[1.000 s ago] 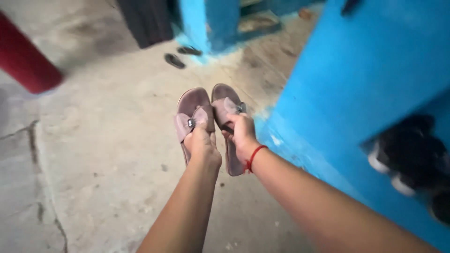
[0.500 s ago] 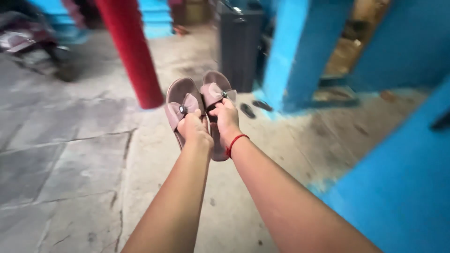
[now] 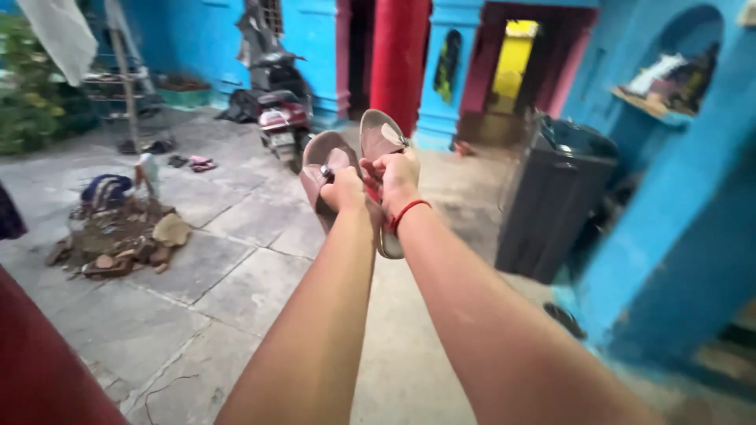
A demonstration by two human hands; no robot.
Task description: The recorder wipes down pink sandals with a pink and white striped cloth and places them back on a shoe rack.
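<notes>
Nearest the camera, both bare forearms stretched forward and slightly up, close together, so that the two sandals were carried out in front of the body, well above the stone floor [image 3: 236, 291]. The left hand [image 3: 345, 191] was clenched around the strap of the left sandal [image 3: 321, 169], a dusty pink slip-on with a bow and a small metal stud; the fingers wrapped the strap from below, which left the sole hanging free and facing the camera. The right hand [image 3: 396, 177], with a red thread bracelet [image 3: 407, 212] at the wrist, grasped the right sandal [image 3: 379, 142] in the same way, its heel end dropping past the wrist. The pair touched side by side, toes pointing up, probably because holding them by the straps let each hand manage one shoe with little effort.

To the right, near the blue wall [image 3: 677, 236], stood a dark bin [image 3: 551, 205]. To the left, a heap of rubble and cloth [image 3: 118, 236] lay on the paving. Farther off, a parked scooter [image 3: 279, 110] stood by a red pillar [image 3: 400, 55], with loose footwear [image 3: 193, 163] on the ground and a doorway [image 3: 516, 63] at the far end.
</notes>
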